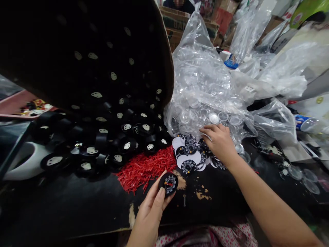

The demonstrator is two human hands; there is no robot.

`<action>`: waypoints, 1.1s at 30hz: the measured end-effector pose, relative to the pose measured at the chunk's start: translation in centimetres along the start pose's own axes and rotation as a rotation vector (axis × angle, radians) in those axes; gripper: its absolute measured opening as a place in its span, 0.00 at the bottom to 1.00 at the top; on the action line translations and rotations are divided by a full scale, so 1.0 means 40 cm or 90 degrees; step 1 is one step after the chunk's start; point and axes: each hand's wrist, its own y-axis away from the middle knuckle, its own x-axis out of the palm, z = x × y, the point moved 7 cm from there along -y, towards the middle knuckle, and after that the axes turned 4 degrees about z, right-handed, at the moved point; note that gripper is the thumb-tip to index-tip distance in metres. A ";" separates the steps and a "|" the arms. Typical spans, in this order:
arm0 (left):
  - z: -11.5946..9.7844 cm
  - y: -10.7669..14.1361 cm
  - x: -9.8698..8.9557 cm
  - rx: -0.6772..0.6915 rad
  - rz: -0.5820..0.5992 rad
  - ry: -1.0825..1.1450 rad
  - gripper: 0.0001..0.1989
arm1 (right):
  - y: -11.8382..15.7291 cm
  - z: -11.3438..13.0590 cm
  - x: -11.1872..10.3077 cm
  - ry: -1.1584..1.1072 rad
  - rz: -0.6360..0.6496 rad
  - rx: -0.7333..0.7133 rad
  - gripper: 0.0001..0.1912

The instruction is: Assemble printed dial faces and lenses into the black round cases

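Observation:
My left hand [154, 202] is closed around a small round gauge [168, 184] with a black rim, a black dial with white markings and a red needle. The gauge faces up, near the table's front edge. My right hand [218, 142] is over the far side of a heap of printed dial discs [189, 166], its fingers bent and apart at the edge of the clear round covers [213, 118]. I see nothing held in it, though its palm side is hidden. Left of the discs lies a pile of red needles [146, 171].
A big clear plastic bag [203, 72] spills covers at the back. Many black round housings [127, 145] with pale plates spread leftward beneath a large dark container [169, 51]. A white curved object [27, 161], a pink tray [15, 103] and a small metal pin [184, 200] are also around.

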 end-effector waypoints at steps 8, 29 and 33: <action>-0.003 0.006 0.114 -0.124 0.080 0.203 0.16 | 0.176 0.198 -0.055 -0.152 -0.049 -0.180 0.10; -0.057 0.058 0.108 0.118 0.158 -0.187 0.22 | 0.173 0.336 0.002 -0.327 0.053 -0.092 0.23; -0.059 0.093 0.038 0.102 0.101 -0.246 0.22 | 0.171 0.356 0.027 -0.411 0.159 -0.098 0.23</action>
